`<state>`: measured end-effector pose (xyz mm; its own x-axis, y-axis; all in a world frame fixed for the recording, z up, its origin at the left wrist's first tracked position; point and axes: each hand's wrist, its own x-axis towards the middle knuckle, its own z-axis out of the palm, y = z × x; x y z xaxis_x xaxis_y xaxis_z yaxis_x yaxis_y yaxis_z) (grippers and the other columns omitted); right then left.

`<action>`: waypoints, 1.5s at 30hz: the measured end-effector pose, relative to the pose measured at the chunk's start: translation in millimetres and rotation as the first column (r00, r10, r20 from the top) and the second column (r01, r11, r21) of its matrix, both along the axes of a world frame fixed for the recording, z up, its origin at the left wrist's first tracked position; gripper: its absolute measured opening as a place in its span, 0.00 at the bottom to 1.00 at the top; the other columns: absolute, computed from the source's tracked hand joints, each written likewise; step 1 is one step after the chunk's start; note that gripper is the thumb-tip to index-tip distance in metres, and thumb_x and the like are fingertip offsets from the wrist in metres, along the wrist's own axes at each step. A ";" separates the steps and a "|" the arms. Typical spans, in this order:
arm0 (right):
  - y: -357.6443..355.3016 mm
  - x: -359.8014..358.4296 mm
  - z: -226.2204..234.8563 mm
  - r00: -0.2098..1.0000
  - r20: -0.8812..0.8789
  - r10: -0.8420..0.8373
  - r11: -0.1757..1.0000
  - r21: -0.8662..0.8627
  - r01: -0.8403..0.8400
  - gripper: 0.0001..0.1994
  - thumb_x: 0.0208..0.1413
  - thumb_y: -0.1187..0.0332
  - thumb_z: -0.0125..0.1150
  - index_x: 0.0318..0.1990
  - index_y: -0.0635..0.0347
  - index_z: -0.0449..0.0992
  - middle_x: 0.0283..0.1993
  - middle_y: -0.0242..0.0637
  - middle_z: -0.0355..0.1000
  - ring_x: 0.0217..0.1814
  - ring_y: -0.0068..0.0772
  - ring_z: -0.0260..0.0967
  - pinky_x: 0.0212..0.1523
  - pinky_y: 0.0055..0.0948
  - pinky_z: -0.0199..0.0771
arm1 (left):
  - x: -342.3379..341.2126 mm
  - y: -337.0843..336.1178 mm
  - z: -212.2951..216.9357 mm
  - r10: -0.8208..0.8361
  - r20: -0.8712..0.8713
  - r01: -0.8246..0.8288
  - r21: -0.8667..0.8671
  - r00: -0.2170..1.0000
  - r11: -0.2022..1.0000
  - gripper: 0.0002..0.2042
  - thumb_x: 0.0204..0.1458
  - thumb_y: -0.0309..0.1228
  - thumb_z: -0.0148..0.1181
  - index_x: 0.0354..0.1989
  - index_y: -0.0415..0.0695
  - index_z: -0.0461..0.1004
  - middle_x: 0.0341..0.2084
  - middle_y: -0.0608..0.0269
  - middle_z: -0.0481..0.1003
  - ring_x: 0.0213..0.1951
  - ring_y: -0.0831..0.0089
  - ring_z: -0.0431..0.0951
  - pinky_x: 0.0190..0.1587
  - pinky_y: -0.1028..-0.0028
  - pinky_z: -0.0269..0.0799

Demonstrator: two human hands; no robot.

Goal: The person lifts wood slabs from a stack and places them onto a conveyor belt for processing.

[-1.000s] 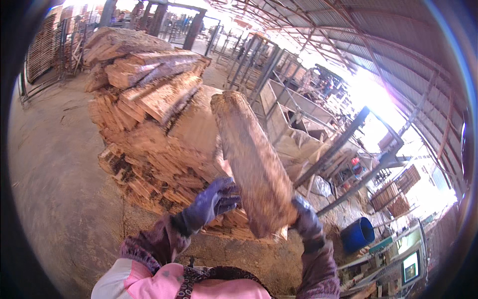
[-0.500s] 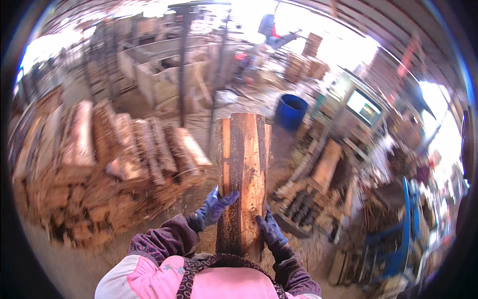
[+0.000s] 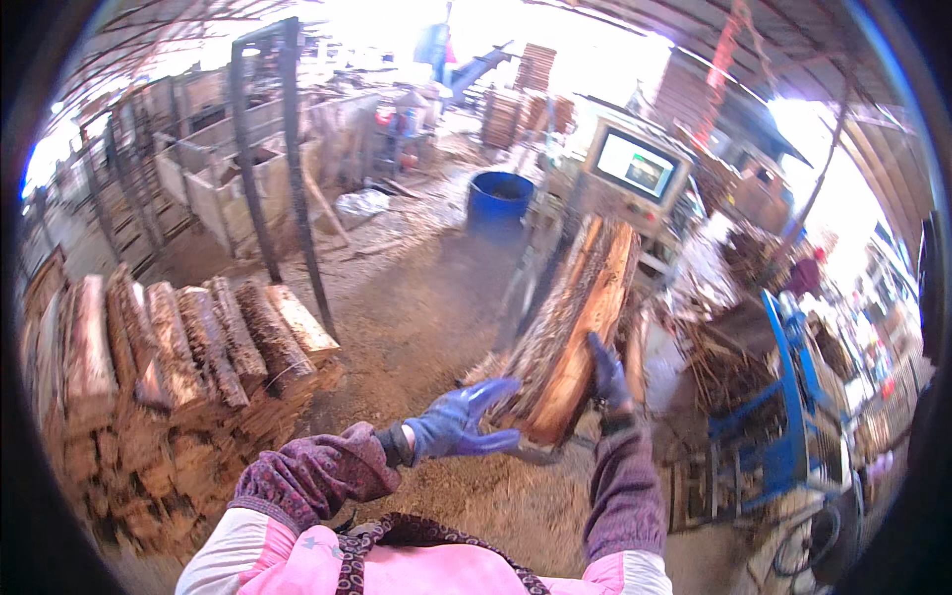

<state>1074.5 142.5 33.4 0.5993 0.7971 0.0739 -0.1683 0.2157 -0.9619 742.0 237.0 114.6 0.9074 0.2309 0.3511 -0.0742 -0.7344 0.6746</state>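
Long bark-edged wood slabs (image 3: 585, 327) lie together, tilted, in front of me to the right, on or just above a machine that they largely hide. My left hand (image 3: 456, 424), in a blue-purple glove, is open beside their lower left side. Its fingers are spread, with the tips close to the bark; whether they touch cannot be made out. Gloved alike, my right hand (image 3: 609, 375) lies stretched along the right side of the wood, touching it, its far fingers partly hidden.
A stack of split wood (image 3: 188, 347) stands at the left, beside dark metal posts (image 3: 297, 169). Ahead is a blue barrel (image 3: 499, 203). A screen on a control box (image 3: 635, 164) rises behind the slabs. To the right stands a blue metal frame (image 3: 783, 397).
My view has swung right. The wood slabs, earlier upright between both hands before my chest, now lie tilted over the machine. My left hand has let go and spread its fingers.
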 end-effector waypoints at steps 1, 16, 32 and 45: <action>34.8 30.2 11.2 0.966 -0.251 0.054 0.998 -0.013 -0.059 0.25 0.62 0.65 0.55 0.64 0.66 0.61 0.57 0.39 0.70 0.54 0.35 0.69 0.62 0.32 0.62 | -10.0 3.3 -8.8 0.006 -0.112 -0.014 -0.071 0.994 0.997 0.37 0.50 0.51 0.64 0.64 0.43 0.60 0.60 0.45 0.65 0.63 0.54 0.64 0.64 0.64 0.60; 203.7 -198.1 -48.8 0.257 0.966 -0.008 1.000 0.006 0.011 0.35 0.53 0.53 0.63 0.62 0.65 0.61 0.64 0.55 0.61 0.67 0.52 0.57 0.66 0.43 0.58 | -334.5 22.7 -165.6 0.522 -0.446 -0.686 -0.448 0.727 0.573 0.30 0.55 0.49 0.60 0.58 0.39 0.68 0.52 0.53 0.73 0.52 0.65 0.73 0.56 0.66 0.68; 251.5 -933.2 142.2 -0.186 0.813 -0.552 0.480 0.128 -0.868 0.33 0.54 0.58 0.53 0.69 0.46 0.55 0.69 0.44 0.54 0.70 0.51 0.52 0.67 0.54 0.49 | -694.7 13.5 3.4 0.847 0.321 -0.285 -0.935 -0.422 0.213 0.27 0.60 0.52 0.48 0.61 0.47 0.66 0.49 0.59 0.75 0.47 0.68 0.77 0.49 0.69 0.73; 263.8 -788.6 262.9 -0.096 0.930 -0.354 0.259 -0.001 -0.966 0.44 0.36 0.63 0.70 0.65 0.67 0.58 0.58 0.52 0.66 0.59 0.54 0.65 0.58 0.44 0.67 | -610.9 88.9 21.2 0.868 0.464 0.428 -0.830 0.176 0.357 0.44 0.49 0.69 0.49 0.64 0.44 0.60 0.57 0.51 0.69 0.54 0.57 0.73 0.58 0.56 0.68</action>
<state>285.9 406.3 296.3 -0.8451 -0.0724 0.5296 0.0388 0.9799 0.1958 131.1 325.8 135.7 -0.0532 0.9912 0.1209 -0.9253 -0.0945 0.3672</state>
